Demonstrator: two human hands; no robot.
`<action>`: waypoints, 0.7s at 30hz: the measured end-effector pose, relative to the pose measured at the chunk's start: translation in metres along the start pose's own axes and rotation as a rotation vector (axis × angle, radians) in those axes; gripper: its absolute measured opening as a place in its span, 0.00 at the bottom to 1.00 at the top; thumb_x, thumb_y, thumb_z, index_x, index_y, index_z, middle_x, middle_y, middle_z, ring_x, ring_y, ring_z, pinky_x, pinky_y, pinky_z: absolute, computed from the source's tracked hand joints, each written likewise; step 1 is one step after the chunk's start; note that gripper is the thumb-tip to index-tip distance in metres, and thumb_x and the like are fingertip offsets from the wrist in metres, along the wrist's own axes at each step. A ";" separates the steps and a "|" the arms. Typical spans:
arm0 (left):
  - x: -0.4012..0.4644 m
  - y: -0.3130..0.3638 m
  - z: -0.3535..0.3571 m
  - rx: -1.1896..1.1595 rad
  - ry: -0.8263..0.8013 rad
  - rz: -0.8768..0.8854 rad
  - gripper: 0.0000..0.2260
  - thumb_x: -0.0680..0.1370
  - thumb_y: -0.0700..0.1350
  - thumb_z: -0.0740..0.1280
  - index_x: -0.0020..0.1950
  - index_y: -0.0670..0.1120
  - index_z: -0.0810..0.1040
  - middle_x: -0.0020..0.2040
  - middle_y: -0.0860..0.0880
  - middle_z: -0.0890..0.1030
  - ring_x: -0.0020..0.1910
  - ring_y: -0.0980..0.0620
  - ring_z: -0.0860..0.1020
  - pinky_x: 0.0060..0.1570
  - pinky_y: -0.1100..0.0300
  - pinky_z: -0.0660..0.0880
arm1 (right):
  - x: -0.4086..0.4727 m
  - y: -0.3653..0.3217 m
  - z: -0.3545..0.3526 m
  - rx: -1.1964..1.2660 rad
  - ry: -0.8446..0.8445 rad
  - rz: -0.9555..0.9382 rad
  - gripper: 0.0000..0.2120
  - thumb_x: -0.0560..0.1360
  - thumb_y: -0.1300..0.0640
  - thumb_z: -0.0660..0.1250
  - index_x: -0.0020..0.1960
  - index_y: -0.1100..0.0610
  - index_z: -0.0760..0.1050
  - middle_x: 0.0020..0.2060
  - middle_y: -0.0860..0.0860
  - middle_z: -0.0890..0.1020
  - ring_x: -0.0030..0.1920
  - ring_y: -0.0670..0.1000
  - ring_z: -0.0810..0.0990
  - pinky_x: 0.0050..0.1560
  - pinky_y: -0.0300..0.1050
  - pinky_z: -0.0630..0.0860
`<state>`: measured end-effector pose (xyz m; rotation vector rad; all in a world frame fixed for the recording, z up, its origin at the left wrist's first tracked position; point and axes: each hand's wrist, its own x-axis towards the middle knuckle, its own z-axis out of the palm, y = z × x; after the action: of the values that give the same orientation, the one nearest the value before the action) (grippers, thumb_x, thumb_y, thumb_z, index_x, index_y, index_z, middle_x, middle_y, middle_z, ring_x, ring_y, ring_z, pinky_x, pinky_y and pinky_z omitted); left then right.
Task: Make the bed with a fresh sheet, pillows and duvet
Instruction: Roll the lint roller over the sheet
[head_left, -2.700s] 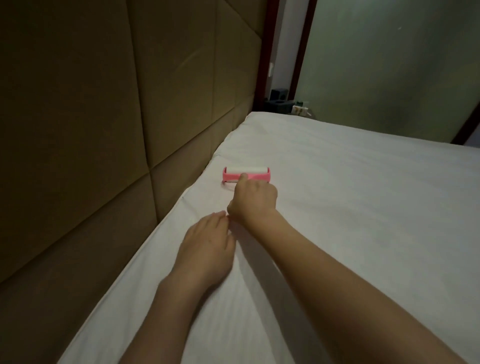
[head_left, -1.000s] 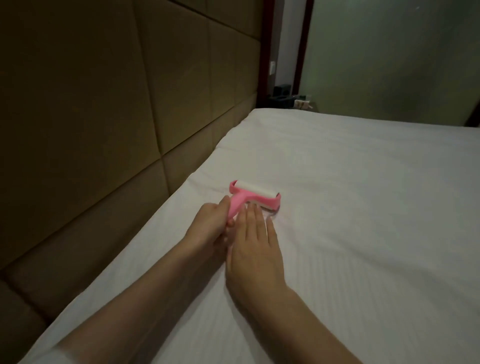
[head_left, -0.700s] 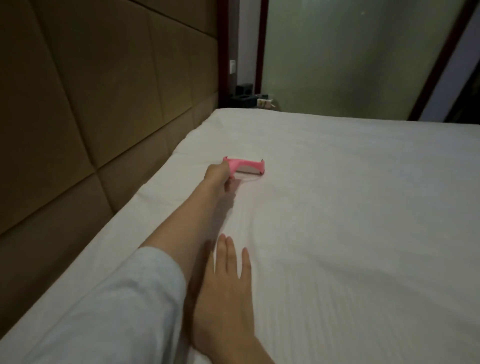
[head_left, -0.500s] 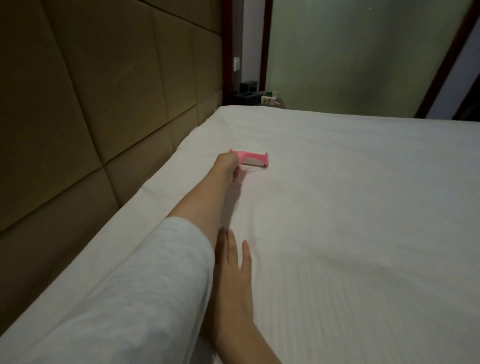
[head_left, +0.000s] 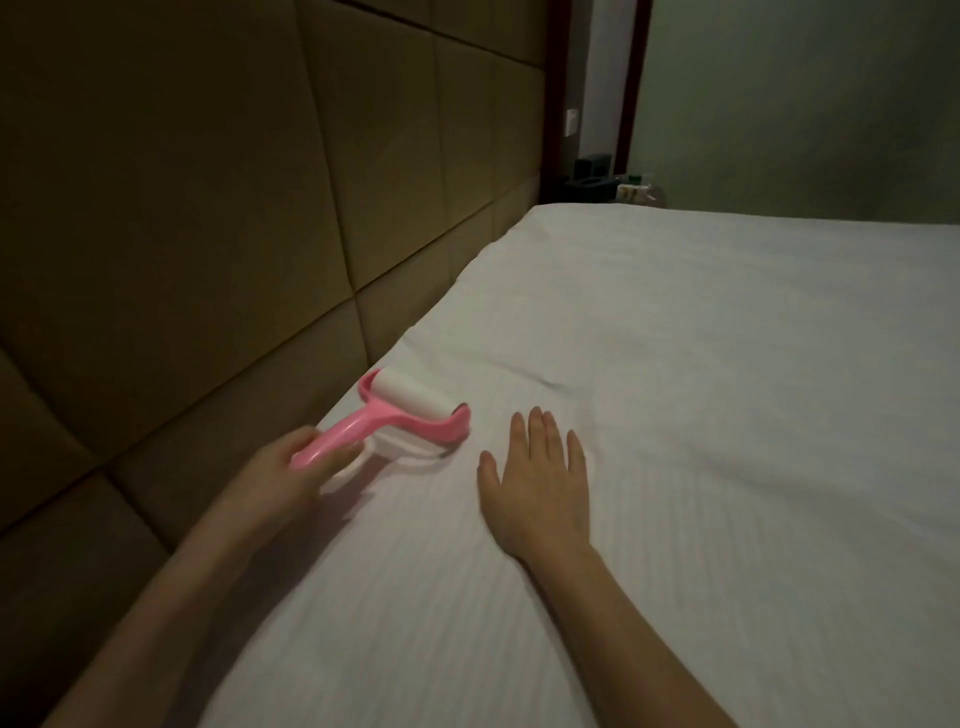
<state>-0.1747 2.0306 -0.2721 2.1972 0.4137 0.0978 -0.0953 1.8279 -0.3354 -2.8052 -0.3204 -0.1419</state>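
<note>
A white striped sheet (head_left: 701, 415) covers the mattress, smooth apart from a small crease near the headboard side. My left hand (head_left: 283, 470) grips the pink handle of a lint roller (head_left: 410, 408), whose white roll rests on the sheet close to the mattress edge. My right hand (head_left: 537, 478) lies flat on the sheet, palm down with fingers spread, just right of the roller. No pillows or duvet are in view.
A brown padded headboard (head_left: 208, 234) runs along the left side of the bed. Beyond the bed's far corner a dark nightstand (head_left: 592, 182) holds small items, beside a dark red door frame and a grey-green wall.
My left hand has pulled the roller back from its far reach to a spot near the headboard edge. The right hand has shifted forward and stays flat on the sheet.
</note>
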 end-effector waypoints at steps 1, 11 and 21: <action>-0.023 -0.012 -0.009 -0.028 0.022 -0.040 0.10 0.77 0.55 0.63 0.45 0.49 0.78 0.38 0.43 0.78 0.35 0.46 0.75 0.35 0.59 0.67 | -0.001 0.001 0.000 -0.002 -0.003 0.001 0.31 0.81 0.43 0.41 0.79 0.57 0.43 0.78 0.54 0.45 0.78 0.50 0.41 0.76 0.52 0.37; -0.139 -0.072 -0.042 0.061 0.194 -0.218 0.31 0.50 0.84 0.56 0.39 0.66 0.80 0.31 0.49 0.82 0.33 0.47 0.81 0.41 0.45 0.78 | -0.001 0.003 0.001 -0.029 0.004 0.000 0.30 0.81 0.43 0.43 0.79 0.57 0.44 0.78 0.53 0.46 0.78 0.50 0.42 0.76 0.51 0.38; 0.020 -0.008 0.008 0.450 0.097 0.139 0.15 0.81 0.56 0.56 0.67 0.57 0.67 0.39 0.50 0.80 0.32 0.55 0.78 0.30 0.61 0.72 | -0.002 0.002 0.001 0.006 0.063 0.006 0.42 0.68 0.40 0.26 0.79 0.55 0.45 0.78 0.53 0.46 0.78 0.50 0.42 0.76 0.50 0.37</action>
<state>-0.1563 2.0351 -0.2847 2.6728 0.3615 0.2047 -0.0969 1.8262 -0.3370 -2.7883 -0.2963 -0.2273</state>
